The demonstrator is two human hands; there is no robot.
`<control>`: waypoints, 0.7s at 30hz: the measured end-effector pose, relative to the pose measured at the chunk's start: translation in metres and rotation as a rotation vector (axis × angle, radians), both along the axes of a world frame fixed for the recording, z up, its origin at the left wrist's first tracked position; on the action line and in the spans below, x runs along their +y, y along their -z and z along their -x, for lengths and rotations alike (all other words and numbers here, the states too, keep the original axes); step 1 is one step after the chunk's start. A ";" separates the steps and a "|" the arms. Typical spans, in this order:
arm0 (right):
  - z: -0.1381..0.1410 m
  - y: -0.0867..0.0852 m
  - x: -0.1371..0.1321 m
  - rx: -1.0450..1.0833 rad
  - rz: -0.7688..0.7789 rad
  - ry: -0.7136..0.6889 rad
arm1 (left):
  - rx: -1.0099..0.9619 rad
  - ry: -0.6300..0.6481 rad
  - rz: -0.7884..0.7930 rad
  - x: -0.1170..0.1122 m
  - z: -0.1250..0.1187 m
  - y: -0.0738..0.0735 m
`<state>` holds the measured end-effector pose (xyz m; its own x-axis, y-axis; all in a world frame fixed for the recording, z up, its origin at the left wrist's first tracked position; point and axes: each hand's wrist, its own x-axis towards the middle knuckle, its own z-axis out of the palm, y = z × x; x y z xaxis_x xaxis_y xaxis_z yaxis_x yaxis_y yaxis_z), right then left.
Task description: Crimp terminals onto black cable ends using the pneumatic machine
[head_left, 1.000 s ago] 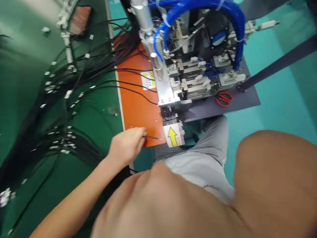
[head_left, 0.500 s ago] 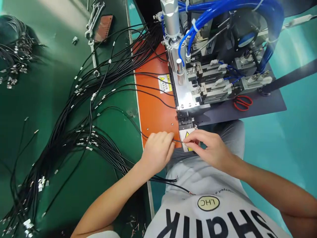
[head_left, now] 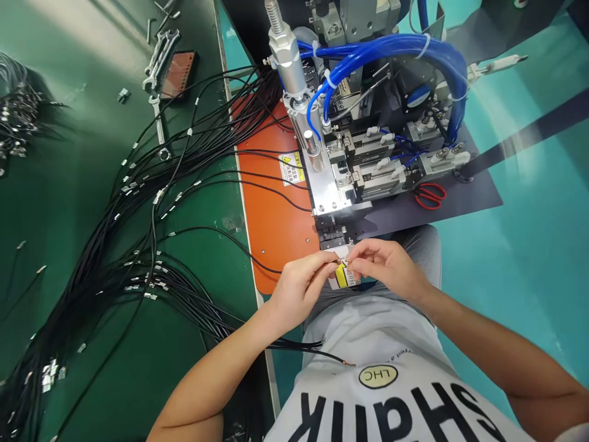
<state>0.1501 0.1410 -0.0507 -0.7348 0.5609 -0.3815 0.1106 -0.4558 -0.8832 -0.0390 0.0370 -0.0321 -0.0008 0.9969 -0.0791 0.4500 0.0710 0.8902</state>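
My left hand [head_left: 304, 287] pinches a black cable [head_left: 230, 236] close to its end, over the front edge of the orange plate [head_left: 280, 236]. Facing it, my right hand [head_left: 385, 265] is closed in a fingertip pinch at the thin wire end of that cable. The two sets of fingertips are a small gap apart, above a block with a yellow and white warning label [head_left: 342, 276]. Fingers hide most of the wire end, so its details cannot be made out.
A metal machine [head_left: 331, 184] with blue air hoses [head_left: 396, 46] stands beyond my hands. Bundled black cables [head_left: 184, 282] with white connectors spread over the green table [head_left: 138, 362]. Wrenches [head_left: 159, 126] lie farther back, red-handled scissors [head_left: 430, 196] at the right. Stripped cable ends [head_left: 340, 360] reach my lap.
My left hand has turned from a wrapped grip, knuckles up, to a fingertip pinch nearer the cable's end. My right hand stays at the tip. The whole view has shifted slightly.
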 end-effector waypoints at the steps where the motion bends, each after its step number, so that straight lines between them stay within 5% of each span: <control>1: 0.001 0.000 0.000 0.004 0.001 0.017 | 0.002 -0.010 -0.004 0.000 -0.001 0.000; 7: -0.003 -0.006 0.000 -0.056 -0.078 0.056 | 0.123 -0.185 -0.205 -0.004 -0.006 0.004; 16: 0.006 -0.011 -0.001 -0.011 0.048 0.055 | 0.392 -0.054 -0.399 -0.005 -0.009 0.008; 21: 0.011 -0.002 -0.009 0.044 0.188 0.051 | 0.346 -0.138 -0.399 -0.006 -0.012 0.012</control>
<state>0.1389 0.1315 -0.0490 -0.7256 0.5195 -0.4513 0.0463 -0.6174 -0.7853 -0.0275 0.0314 -0.0445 -0.0926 0.9383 0.3332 0.7321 -0.1627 0.6615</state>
